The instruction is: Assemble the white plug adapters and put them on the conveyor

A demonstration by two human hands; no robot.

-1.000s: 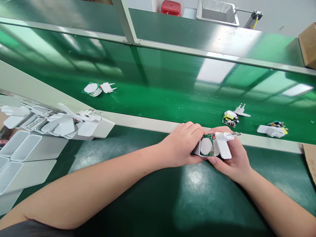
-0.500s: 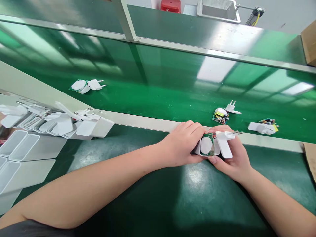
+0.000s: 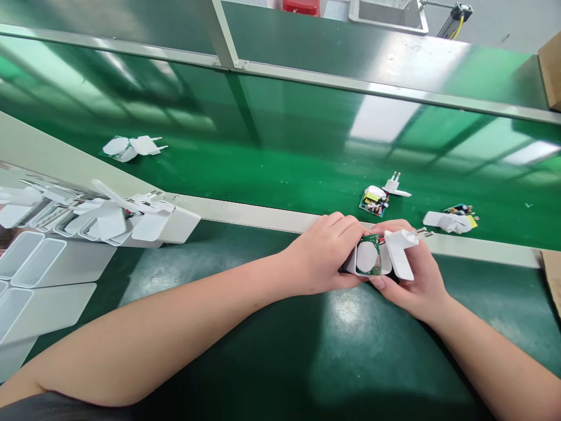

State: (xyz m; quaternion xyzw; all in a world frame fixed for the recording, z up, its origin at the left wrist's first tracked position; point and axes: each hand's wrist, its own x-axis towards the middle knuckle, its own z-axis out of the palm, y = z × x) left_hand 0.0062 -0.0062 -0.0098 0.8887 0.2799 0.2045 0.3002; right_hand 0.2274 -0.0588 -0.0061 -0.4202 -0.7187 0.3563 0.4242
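Note:
My left hand (image 3: pixel 319 257) is closed around a white plastic charger housing (image 3: pixel 352 264), just in front of the rail. Partly inside the housing's open end is a green circuit board (image 3: pixel 374 248) with a white round-edged pad (image 3: pixel 367 257) on its face. My right hand (image 3: pixel 418 286) is closed about the other side, its thumb at the lower edge of the board and housing. Beside the board hangs a white end cap with a two-pin plug (image 3: pixel 400 257), joined by a red wire and lying against the right fingers. The right fingertips are partly hidden behind it.
Beyond the metal rail (image 3: pixel 263 216), a green conveyor belt (image 3: pixel 272 175) carries boards with plugs: one on the left (image 3: pixel 127 147), two on the right (image 3: pixel 374 200) (image 3: pixel 453 221). White housings (image 3: pixel 65 263) are stacked at left, several filled. Cardboard (image 3: pixel 551 280) stands at the right edge.
The boards on the belt have shifted left. The plug cap has tilted slightly in my right hand, while both hands stay nearly in place around the housing and board.

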